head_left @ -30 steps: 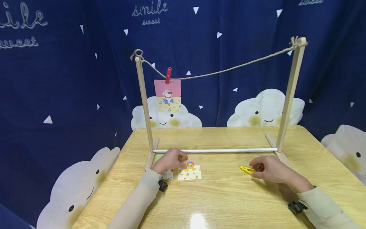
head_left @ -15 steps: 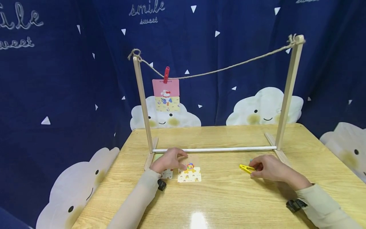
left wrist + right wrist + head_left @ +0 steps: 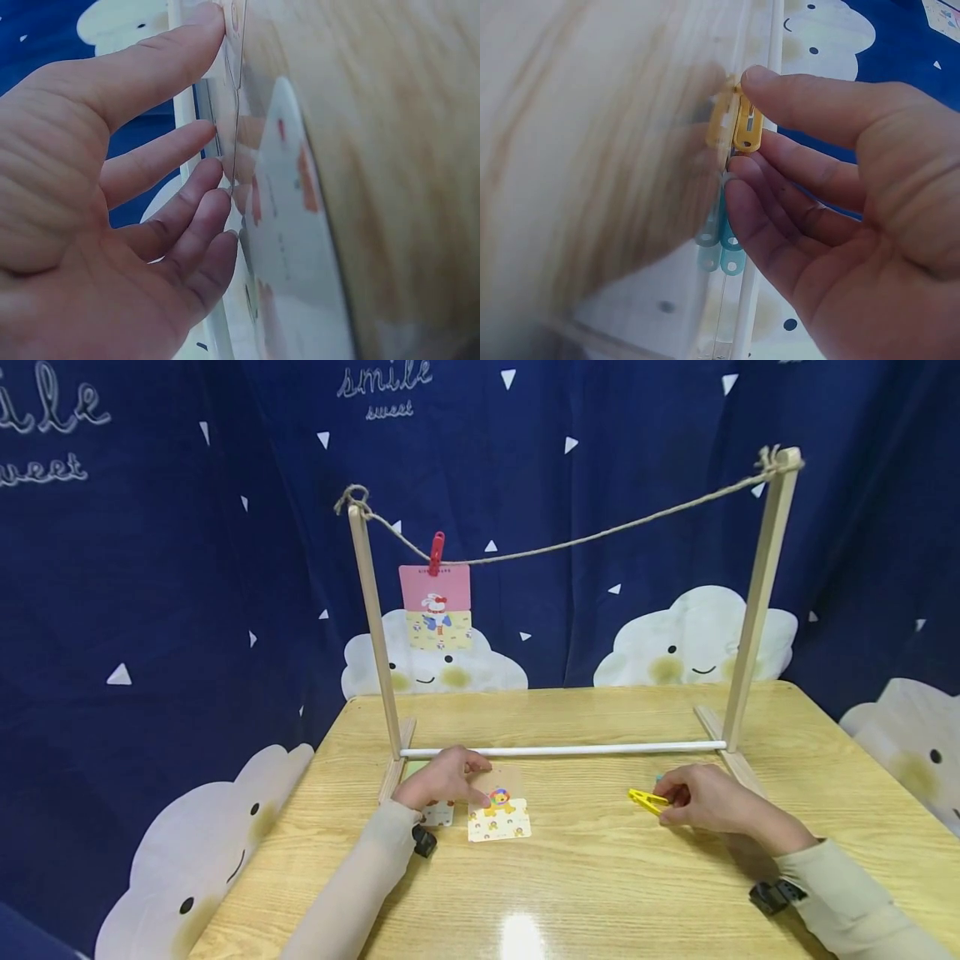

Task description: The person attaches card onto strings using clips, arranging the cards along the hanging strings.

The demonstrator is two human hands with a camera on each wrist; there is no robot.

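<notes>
My left hand point(image 3: 446, 777) reaches over the table with thumb and fingertips touching the card with a lion picture point(image 3: 498, 817); the thumb stands well apart from the loosely bent fingers point(image 3: 202, 176). Under that hand, a green-topped card point(image 3: 438, 814) is partly covered. On the right, my right hand point(image 3: 701, 797) pinches a yellow clothespin point(image 3: 647, 802) near the tabletop. Just behind its fingers lies a teal clothespin point(image 3: 733, 251), mostly hidden in the head view. A pink-and-yellow rabbit card point(image 3: 436, 608) hangs from a red clothespin point(image 3: 437, 554).
A rope point(image 3: 555, 548) sags between two wooden posts point(image 3: 761, 602). Low behind both hands runs a white rod point(image 3: 577, 750), joining the stand's feet. The wooden table point(image 3: 592, 885) ends in front of a dark blue curtain point(image 3: 540, 460) with clouds.
The lion card has slid slightly toward the front of the table under the left fingers. The right hand keeps the yellow clothespin almost in place. The head view has shifted a little.
</notes>
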